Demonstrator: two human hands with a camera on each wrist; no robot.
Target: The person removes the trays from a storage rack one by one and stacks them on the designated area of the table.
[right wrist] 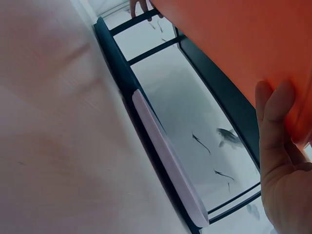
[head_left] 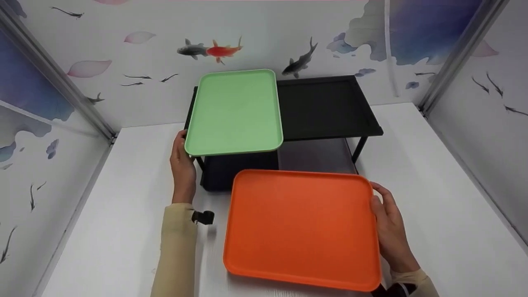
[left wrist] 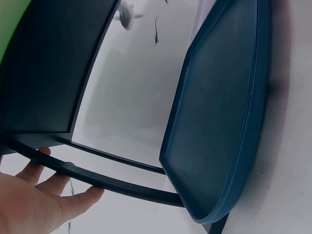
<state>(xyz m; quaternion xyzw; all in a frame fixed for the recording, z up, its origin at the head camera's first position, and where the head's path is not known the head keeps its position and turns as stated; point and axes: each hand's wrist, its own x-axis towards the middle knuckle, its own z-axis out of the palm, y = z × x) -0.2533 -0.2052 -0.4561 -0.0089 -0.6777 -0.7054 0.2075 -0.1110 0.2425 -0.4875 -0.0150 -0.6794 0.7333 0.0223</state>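
Note:
A green tray (head_left: pixel 235 111) lies on the left half of a black two-level rack (head_left: pixel 326 107). My left hand (head_left: pixel 183 165) is at the tray's front left corner; in the left wrist view its fingers (left wrist: pixel 73 197) lie straight against the rack's front bar (left wrist: pixel 122 187). An orange tray (head_left: pixel 301 227) is held low in front of the rack. My right hand (head_left: pixel 387 222) grips its right edge, with the thumb on the rim and the fingers (right wrist: pixel 278 112) curled underneath. The tray's underside (right wrist: pixel 243 44) fills the top of the right wrist view.
A dark blue tray (left wrist: pixel 219 112) sits on the rack's lower level at the left, and a pale lilac tray (head_left: pixel 317 154) at the right. The white table (head_left: pixel 433 185) is walled in by fish-patterned panels (head_left: pixel 53 136) on three sides.

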